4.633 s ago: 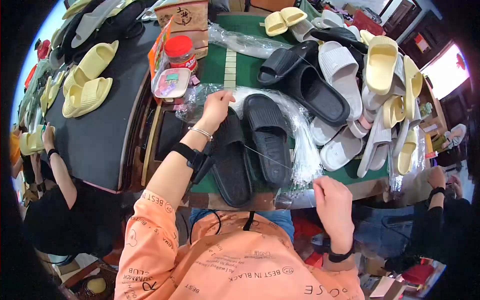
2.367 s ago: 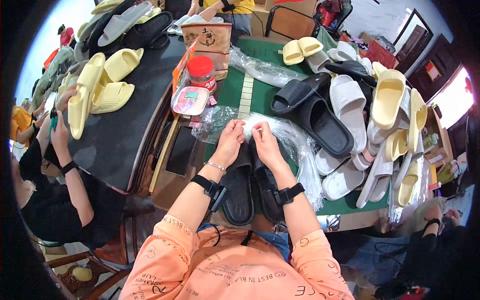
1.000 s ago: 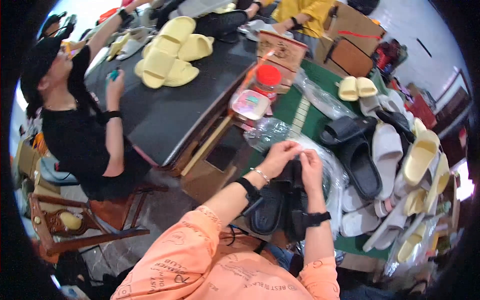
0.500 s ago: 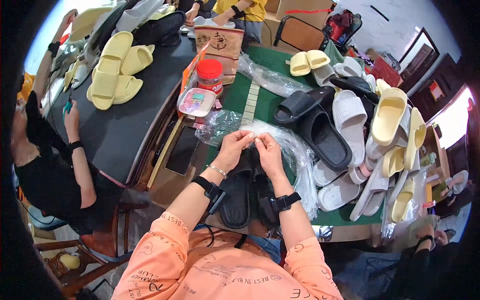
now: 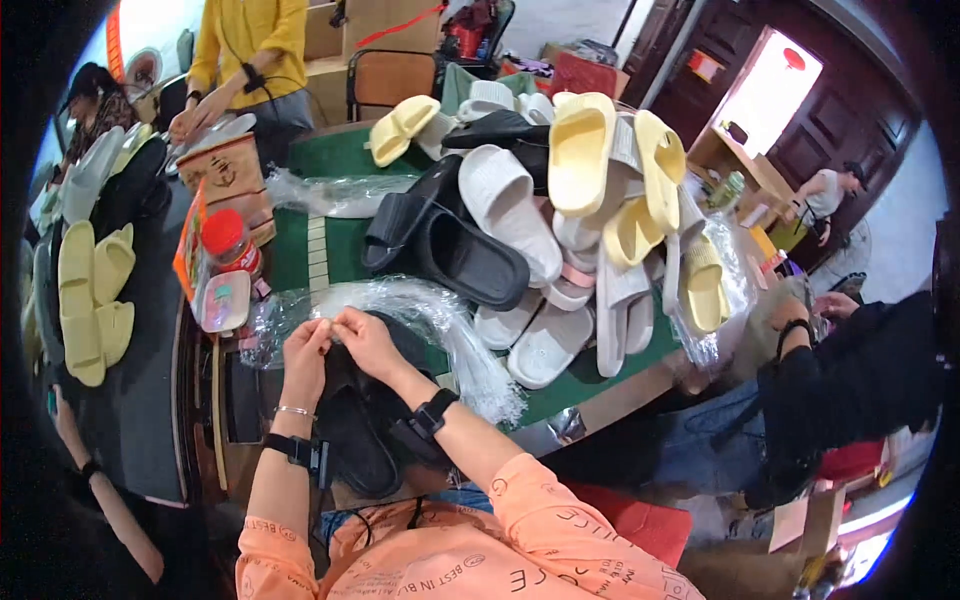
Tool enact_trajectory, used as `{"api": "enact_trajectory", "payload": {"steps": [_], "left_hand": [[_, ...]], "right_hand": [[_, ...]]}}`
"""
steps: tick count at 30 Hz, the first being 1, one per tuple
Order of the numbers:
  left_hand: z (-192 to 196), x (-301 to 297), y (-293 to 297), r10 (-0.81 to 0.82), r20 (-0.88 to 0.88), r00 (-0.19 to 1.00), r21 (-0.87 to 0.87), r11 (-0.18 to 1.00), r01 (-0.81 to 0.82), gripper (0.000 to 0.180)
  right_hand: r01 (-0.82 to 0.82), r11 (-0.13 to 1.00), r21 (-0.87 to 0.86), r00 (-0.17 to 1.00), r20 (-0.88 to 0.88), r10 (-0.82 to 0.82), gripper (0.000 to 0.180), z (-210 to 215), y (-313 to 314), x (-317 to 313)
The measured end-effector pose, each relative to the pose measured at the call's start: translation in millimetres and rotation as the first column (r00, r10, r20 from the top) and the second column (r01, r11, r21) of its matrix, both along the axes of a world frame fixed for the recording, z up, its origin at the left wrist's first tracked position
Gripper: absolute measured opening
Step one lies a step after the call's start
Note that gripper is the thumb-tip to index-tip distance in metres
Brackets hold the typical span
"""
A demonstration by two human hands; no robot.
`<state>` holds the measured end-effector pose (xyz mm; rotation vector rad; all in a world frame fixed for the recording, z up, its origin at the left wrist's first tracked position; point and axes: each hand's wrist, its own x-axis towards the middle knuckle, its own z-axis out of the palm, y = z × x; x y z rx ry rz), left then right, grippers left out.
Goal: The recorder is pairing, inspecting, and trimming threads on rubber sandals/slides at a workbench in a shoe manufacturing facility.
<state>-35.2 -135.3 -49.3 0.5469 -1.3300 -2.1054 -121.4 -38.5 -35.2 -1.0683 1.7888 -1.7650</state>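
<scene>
My left hand [image 5: 306, 352] and my right hand [image 5: 366, 342] meet fingertip to fingertip, both closed in a pinch. Whatever lies between the fingers is too small to make out. Just under them, a pair of black slippers [image 5: 358, 448] rests at the near edge of the table, partly covered by my right hand and forearm. A bundle of thin clear plastic strands [image 5: 452, 335] spreads beyond my hands and curves down to the right, with clear plastic wrap around part of it.
A heap of grey, black and yellow slippers [image 5: 507, 215] covers the right of the green tabletop [image 5: 590, 345]. Left stand a red-lidded jar [image 5: 229, 243], a small tub [image 5: 224, 302] and a paper bag [image 5: 228, 172]. Yellow slippers [image 5: 83, 300] lie on the dark table. Co-workers sit or stand around.
My view has turned to the right, so the tables and slippers appear farther left. My hands stay pinched together over the black slippers.
</scene>
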Motion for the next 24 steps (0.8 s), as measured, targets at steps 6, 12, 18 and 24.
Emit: {"api": "enact_trajectory", "payload": {"steps": [6, 12, 18, 24], "left_hand": [[8, 3, 1, -0.004, 0.042, 0.999, -0.083, 0.997, 0.007, 0.017], [9, -6, 10, -0.024, 0.006, 1.000, -0.025, 0.999, 0.025, 0.013], [5, -2, 9, 0.058, -0.141, 0.988, 0.098, 0.994, -0.044, 0.012], [7, 0, 7, 0.020, -0.126, 0.992, 0.106, 0.994, -0.006, 0.012]], "right_hand": [[-0.011, 0.998, -0.068, 0.999, 0.030, 0.013, 0.014, 1, -1, 1], [-0.051, 0.997, -0.064, 0.987, 0.152, 0.060, 0.010, -6, 5, -15], [-0.078, 0.994, -0.072, 0.985, 0.146, 0.088, 0.012, -7, -4, -7], [-0.081, 0.996, -0.028, 0.991, 0.105, 0.084, 0.013, -1, 0, -6]]}}
